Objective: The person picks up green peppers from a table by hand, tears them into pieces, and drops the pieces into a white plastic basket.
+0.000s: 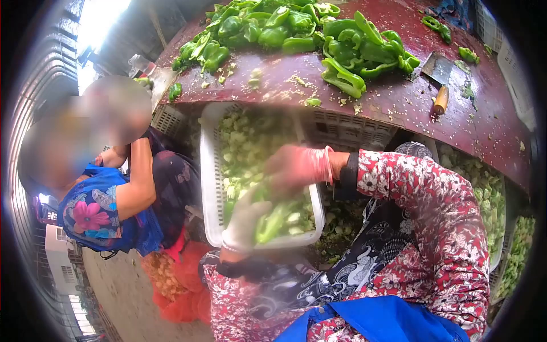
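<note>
My left hand [244, 223], in a pale glove, is closed around a green pepper [272, 223] above a white plastic crate [208, 171]. Just above it is my right hand [297, 166], in a pinkish-red glove. Motion blurs this hand, and its fingers cannot be made out. Under both hands, pale pepper cores and green scraps [242, 139] fill much of the crate. Beyond the crate, a pile of opened green pepper pieces [279, 28] lies on the dark red table [393, 105].
A cleaver with a wooden handle [441, 100] lies on the table at the right, among scattered seeds. Another crate of scraps [484, 194] stands at my right. A co-worker in a blue apron [128, 211] sits at the left, near orange-red mesh bags [185, 285].
</note>
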{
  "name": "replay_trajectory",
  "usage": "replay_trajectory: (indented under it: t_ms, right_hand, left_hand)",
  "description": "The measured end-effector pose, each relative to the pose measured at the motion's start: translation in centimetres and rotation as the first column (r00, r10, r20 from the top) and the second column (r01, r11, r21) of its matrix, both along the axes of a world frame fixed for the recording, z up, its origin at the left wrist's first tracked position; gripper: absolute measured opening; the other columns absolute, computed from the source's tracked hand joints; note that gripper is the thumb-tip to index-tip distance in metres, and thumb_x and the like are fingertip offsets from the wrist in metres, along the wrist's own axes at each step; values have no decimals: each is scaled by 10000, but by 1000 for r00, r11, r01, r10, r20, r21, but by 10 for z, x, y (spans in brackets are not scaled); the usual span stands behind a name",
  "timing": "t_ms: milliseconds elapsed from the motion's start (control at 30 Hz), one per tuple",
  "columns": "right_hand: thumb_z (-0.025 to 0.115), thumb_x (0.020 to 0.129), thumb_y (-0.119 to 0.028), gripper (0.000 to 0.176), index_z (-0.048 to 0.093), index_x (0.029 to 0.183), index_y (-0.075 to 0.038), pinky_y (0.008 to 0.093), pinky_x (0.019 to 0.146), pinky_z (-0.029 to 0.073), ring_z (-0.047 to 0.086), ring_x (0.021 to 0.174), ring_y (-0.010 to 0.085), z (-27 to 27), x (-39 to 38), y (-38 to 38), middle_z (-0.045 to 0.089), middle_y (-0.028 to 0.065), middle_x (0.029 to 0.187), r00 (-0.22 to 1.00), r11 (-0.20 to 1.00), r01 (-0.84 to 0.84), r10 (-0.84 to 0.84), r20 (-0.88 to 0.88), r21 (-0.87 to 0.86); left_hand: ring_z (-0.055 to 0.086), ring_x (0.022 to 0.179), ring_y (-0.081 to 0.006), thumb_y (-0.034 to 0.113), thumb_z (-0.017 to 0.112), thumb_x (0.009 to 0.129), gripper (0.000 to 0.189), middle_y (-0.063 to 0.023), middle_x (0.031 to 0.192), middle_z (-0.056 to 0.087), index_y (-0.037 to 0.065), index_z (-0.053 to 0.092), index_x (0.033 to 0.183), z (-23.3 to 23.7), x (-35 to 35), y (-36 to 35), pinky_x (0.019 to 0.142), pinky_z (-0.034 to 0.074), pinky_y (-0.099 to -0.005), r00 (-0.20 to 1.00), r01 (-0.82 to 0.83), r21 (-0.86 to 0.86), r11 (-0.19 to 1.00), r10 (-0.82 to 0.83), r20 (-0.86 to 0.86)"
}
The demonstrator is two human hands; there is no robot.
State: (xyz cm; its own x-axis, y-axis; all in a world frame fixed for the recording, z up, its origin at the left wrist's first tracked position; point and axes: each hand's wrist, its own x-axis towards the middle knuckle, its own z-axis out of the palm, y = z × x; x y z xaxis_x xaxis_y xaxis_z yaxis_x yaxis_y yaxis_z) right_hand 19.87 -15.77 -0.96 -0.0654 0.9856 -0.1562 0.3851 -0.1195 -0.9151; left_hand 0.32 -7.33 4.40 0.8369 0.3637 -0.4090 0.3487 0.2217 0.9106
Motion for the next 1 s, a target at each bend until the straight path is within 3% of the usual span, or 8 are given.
replay_trajectory:
  t_ms: [200,500,533,633,733,867,933,1000]
  right_hand:
    - [700,850,-228,454,597,1217,20,332,680,568,674,782,192,-32,8,19,686,140,943,841,953,299,-238,-486,52]
    - [672,827,-261,532,543,1319,-107,385,1000,462,594,1106,336,-32,-11,21,591,160,1253,756,811,257,-507,414,526]
    - [666,834,-254,582,494,1354,-58,371,995,466,588,1148,309,5,-22,13,581,159,1298,884,918,379,-396,249,114]
    - [693,833,-262,553,530,1312,-39,326,813,518,605,1007,159,-11,-43,12,626,123,1191,927,993,79,-105,-359,-85]
    - [697,836,-280,479,590,1228,-26,337,754,521,629,847,186,58,-62,-16,682,73,983,697,941,246,-338,-632,-232]
    - [692,816,-226,354,580,1065,-1,413,660,528,670,784,308,49,-53,-6,671,183,884,816,804,578,-565,-126,141]
    - [648,833,-199,325,555,1062,12,427,573,522,671,754,358,58,-47,-8,638,239,823,570,455,690,-821,-34,563]
    - [621,845,-180,300,549,1070,5,424,549,521,674,745,355,45,-42,-5,634,229,806,653,686,343,-665,362,642]
  left_hand:
    - [641,979,-197,40,585,817,553,-127,1191,598,-28,461,1351,-4,1,7,862,540,-295,976,-212,-41,977,213,38]
    - [591,1116,-264,31,576,672,705,-146,1240,564,0,448,1364,1,-16,14,989,492,-377,909,-343,129,930,294,297]
    - [590,1114,-266,32,575,669,710,-145,1241,564,6,446,1367,2,-13,13,993,488,-376,856,-419,24,908,387,342]
    - [576,1131,-276,48,560,671,718,-147,1250,560,24,439,1378,5,-8,8,1005,472,-379,780,-490,-92,867,483,398]
    - [556,1154,-274,67,526,701,686,-143,1255,559,30,439,1380,3,12,-11,1028,437,-389,756,-511,-96,854,500,423]
    - [496,1250,-306,405,526,934,649,-179,1350,513,28,363,1436,-19,7,20,1093,355,-410,671,-481,-232,846,525,524]
    - [454,1299,-308,593,390,973,741,-185,1427,451,44,321,1466,-22,8,36,1123,312,-444,635,-593,-327,736,677,372]
    - [438,1314,-291,603,381,972,744,-169,1439,443,52,321,1469,-11,19,15,1128,302,-443,682,-544,-381,748,658,318]
